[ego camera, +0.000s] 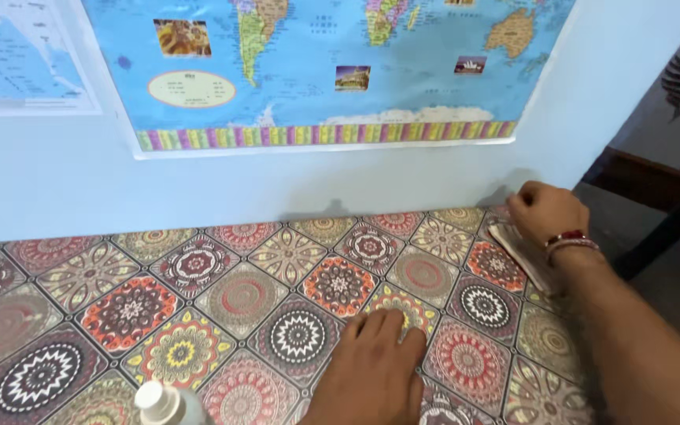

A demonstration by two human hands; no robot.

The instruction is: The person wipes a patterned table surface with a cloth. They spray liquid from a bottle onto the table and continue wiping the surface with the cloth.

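Item 1: right hand (546,211), at the far right corner of the patterned tabletop (222,299), close against the pale blue wall (277,185); fingers curled into a loose fist, knuckles toward the wall; a red-and-white bangle (570,241) sat on the wrist; whether the fingers actually gripped anything could not be told.

Item 2: folded cloth (522,252), pale with a faded pattern, lying flat at the right edge of the tabletop; its far end ran under the curled fingers of the right hand, its near end extended toward the viewer beneath the wrist and forearm; touching the hand from below.

Item 3: left hand (375,366), near centre, palm down on the tabletop; fingers extended and close together, pressed flat on the surface, grasping nothing; well apart from the cloth, to its near left.

Item 4: bottle (165,405), white cap, pale body, at the near edge, left of the left hand; not touched; only its top was in view.

Item 5: world map (316,71), blue, with a striped lower border, hung on the wall above the tabletop; a 2nd map sheet (17,55) hung to its left.
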